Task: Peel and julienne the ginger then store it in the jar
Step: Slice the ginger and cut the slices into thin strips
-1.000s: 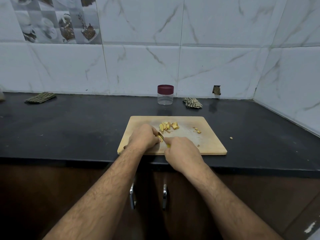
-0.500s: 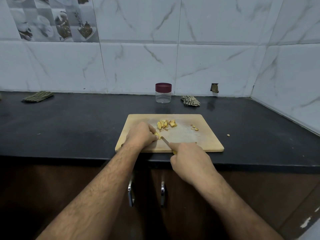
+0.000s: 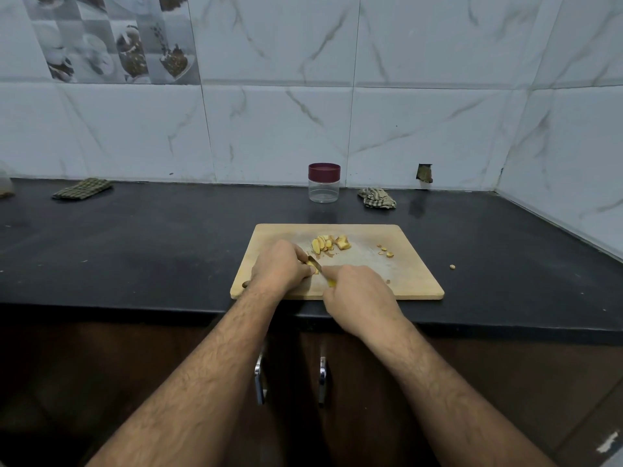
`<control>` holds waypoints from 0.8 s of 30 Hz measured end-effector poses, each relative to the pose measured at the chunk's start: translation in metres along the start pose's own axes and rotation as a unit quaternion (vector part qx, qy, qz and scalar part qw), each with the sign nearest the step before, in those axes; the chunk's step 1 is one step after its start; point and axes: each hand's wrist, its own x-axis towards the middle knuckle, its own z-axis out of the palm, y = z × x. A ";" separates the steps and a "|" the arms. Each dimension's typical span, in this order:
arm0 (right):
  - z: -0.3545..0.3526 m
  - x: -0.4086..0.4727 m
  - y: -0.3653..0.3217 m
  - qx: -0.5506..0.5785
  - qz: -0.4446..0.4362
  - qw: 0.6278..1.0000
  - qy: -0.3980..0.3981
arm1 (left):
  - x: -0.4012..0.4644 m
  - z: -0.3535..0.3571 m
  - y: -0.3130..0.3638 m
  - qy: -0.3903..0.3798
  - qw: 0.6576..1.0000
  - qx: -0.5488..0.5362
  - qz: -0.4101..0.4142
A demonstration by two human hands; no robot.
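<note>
On the cutting board [image 3: 414, 281], the left hand [image 3: 281, 266] pins ginger [image 3: 312, 266] while the right hand [image 3: 359, 294] grips the knife [image 3: 317, 264]; fingertips so near the blade risk a nick.

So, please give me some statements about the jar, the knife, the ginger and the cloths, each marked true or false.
1. The jar has its lid on. True.
2. The right hand holds the knife. True.
3. Ginger slices lie inside the jar. False: they lie on the board.
4. The left hand rests on the jar. False: it is on the board, at the blade.
5. Two cloths lie on the counter. True.
</note>
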 end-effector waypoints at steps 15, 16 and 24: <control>-0.003 -0.013 0.003 -0.054 -0.016 0.998 -0.018 | 0.003 -0.002 -0.002 -0.015 1.000 -0.014 -0.001; -0.005 -0.020 0.006 -0.051 -0.014 0.998 -0.017 | 0.003 -0.003 -0.001 -0.015 1.000 -0.012 -0.002; -0.016 -0.030 0.010 -0.007 0.000 1.000 0.009 | -0.003 -0.003 0.001 0.009 1.000 -0.024 -0.013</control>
